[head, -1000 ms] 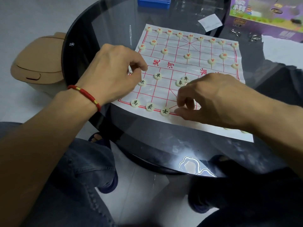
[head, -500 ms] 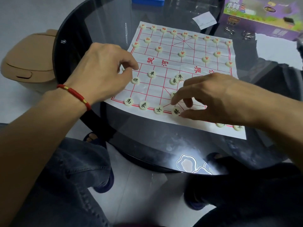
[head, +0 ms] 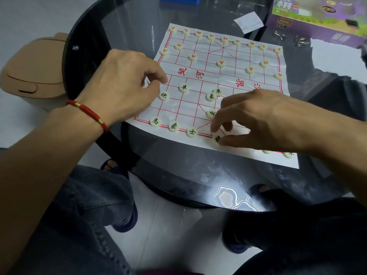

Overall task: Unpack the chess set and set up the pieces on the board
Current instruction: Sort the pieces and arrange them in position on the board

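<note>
A white paper chess board (head: 200, 108) with red lines lies on a round glass table (head: 123, 36). Red-marked round pieces (head: 220, 63) fill its far half. Black-marked pieces (head: 183, 87) stand on the near half, three of them along the near left edge (head: 173, 127). My right hand (head: 264, 120) pinches a black-marked piece (head: 216, 139) between thumb and index finger at the middle of the near edge line. Another piece (head: 210, 114) lies just beyond that index finger. My left hand (head: 123, 86) hovers curled at the board's left edge, beside the cannon piece (head: 164, 95). Whether it holds anything is hidden.
A purple game box (head: 319, 18) sits at the far right, with small metal bits (head: 299, 41) and a paper slip (head: 249, 22) beside it. A blue box (head: 178, 0) is at the far edge. A tan bin (head: 33, 72) stands on the floor to the left. My knees are under the table.
My right hand has spread its fingers and drawn back a little, uncovering the piece at the middle of the near edge line. My left hand has stayed at the board's left edge.
</note>
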Demonstrator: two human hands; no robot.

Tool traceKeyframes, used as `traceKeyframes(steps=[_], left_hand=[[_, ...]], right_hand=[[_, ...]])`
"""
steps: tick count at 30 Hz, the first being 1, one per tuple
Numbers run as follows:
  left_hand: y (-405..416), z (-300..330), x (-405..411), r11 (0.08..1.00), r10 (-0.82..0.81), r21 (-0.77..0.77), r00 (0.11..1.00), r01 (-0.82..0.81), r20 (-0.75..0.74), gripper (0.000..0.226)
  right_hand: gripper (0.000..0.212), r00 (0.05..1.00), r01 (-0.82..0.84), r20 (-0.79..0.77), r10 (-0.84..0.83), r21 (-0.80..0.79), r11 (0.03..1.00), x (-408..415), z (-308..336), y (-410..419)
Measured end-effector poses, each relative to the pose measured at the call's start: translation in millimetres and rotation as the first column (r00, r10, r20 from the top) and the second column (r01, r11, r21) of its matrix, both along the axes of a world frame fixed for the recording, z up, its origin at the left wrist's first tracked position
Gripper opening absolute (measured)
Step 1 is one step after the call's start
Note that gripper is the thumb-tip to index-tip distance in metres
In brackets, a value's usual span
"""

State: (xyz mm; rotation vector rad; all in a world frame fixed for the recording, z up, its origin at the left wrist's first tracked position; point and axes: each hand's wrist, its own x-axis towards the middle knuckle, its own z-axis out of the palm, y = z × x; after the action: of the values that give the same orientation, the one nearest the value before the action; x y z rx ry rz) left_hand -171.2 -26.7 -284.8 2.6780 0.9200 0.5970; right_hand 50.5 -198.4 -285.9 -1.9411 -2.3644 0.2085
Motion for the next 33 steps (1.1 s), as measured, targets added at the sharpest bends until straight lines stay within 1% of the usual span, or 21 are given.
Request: traceKeyframes(steps=[5, 9, 20, 22, 25, 30, 33], left_hand=[[-1, 1, 0, 1.0, -0.006, -0.002, 1.0, 0.006, 0.004, 0.022], [-2, 1, 1, 1.0, -0.009, -0.009, 1.0, 0.009, 0.003, 0.022], [-1, 2, -1, 1.0, -0.005, -0.006, 1.0, 0.005, -0.003, 0.022], [-1, 2, -1, 1.0, -0.002, -0.008, 1.0, 0.002, -0.005, 0.022], [-2, 2, 0, 1.0, -0.002, -0.013, 1.0, 0.002, -0.007, 0.022], [-3, 3, 1, 1.0, -0.001, -0.019, 1.0, 0.0, -0.02, 0.022], [-4, 3, 1, 1.0, 0.002, -0.026, 1.0, -0.002, -0.022, 0.022]], right_hand=[[0.026, 0.999, -0.03, -0.018, 0.029, -0.036, 0.999, -10, 8, 3], [0.035, 0.999, -0.009, 0.03, 0.012, -0.104, 0.995, -20, 19, 10], [0.043, 0.998, 0.01, 0.067, -0.006, -0.07, 0.997, -23, 19, 11], [0.04, 0.998, 0.023, 0.055, -0.022, -0.025, 0.999, -18, 21, 12], [0.024, 0.996, 0.061, 0.057, -0.064, 0.054, 0.997, -7, 21, 14], [0.031, 0.999, 0.029, 0.041, -0.029, 0.015, 0.999, -6, 13, 21], [0.031, 1.0, 0.009, 0.025, -0.009, -0.007, 1.0, -7, 12, 25]])
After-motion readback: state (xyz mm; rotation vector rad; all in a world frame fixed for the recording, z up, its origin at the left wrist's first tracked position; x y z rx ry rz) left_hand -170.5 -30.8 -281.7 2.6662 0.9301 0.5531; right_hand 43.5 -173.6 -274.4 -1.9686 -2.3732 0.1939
